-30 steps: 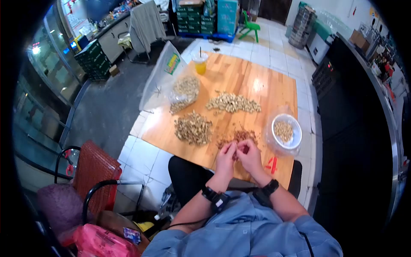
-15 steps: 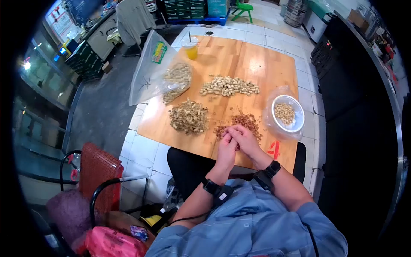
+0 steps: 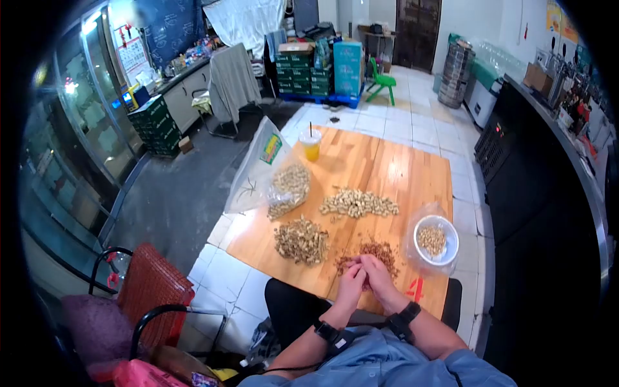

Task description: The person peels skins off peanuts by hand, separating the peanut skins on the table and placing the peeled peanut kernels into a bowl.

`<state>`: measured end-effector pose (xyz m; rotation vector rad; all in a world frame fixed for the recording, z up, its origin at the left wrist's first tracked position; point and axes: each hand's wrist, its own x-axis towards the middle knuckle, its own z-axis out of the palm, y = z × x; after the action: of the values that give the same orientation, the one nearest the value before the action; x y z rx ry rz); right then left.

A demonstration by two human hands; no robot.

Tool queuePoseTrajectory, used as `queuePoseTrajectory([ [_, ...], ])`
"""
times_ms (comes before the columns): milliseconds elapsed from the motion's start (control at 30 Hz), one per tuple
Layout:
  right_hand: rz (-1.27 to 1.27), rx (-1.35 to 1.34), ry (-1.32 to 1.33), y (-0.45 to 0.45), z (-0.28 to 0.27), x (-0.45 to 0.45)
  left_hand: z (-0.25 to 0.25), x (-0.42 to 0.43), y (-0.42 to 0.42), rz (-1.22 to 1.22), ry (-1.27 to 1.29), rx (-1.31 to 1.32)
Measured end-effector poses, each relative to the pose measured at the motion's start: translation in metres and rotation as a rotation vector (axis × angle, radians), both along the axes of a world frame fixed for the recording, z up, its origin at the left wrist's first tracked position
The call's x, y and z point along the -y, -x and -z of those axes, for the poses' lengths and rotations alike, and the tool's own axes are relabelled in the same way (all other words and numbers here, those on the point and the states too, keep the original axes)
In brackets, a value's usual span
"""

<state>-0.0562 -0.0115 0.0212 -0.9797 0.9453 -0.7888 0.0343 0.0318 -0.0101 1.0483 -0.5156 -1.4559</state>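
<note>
Brown wood makes up the table (image 3: 412,187) in front of me, and my two hands meet close to its near edge, a bit right of the middle. My left hand (image 3: 350,286) has its fingers bent in and pinched, up against my right hand (image 3: 379,276), which is curled over too. (If there is a nut between my fingertips, it is too hidden for me to tell.) Just past my hands, and partly under them, lies a messy heap of red-brown skins (image 3: 382,250).

Near the right edge sits a white bowl (image 3: 453,244) with pale nuts (image 3: 431,239) in it, and clear plastic (image 3: 411,248) around it. Between the bowl and the near right corner there is a red mark (image 3: 418,290). Left of my hands, near the left part of the near edge, is a pile of what look like broken shells (image 3: 301,242). A long row of peanuts (image 3: 361,203) lies across the middle of the table, apart from my hands. By the left edge is a see-through bag (image 3: 258,171) with more peanuts inside (it has a green label (image 3: 271,149)). A cup (image 3: 311,151) of yellow drink stands upright near the far left corner.
</note>
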Motion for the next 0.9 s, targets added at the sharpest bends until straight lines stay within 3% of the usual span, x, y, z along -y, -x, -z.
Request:
queuePoseTrajectory([
  [433, -0.019, 0.227, -0.176, 0.009, -0.003, -0.002, -0.008, -0.001, -0.007, 0.028, 0.052, 0.061],
  [900, 0.103, 0.220, 0.045, 0.009, 0.015, 0.001, -0.007, 0.009, 0.011, -0.047, 0.035, -0.193],
])
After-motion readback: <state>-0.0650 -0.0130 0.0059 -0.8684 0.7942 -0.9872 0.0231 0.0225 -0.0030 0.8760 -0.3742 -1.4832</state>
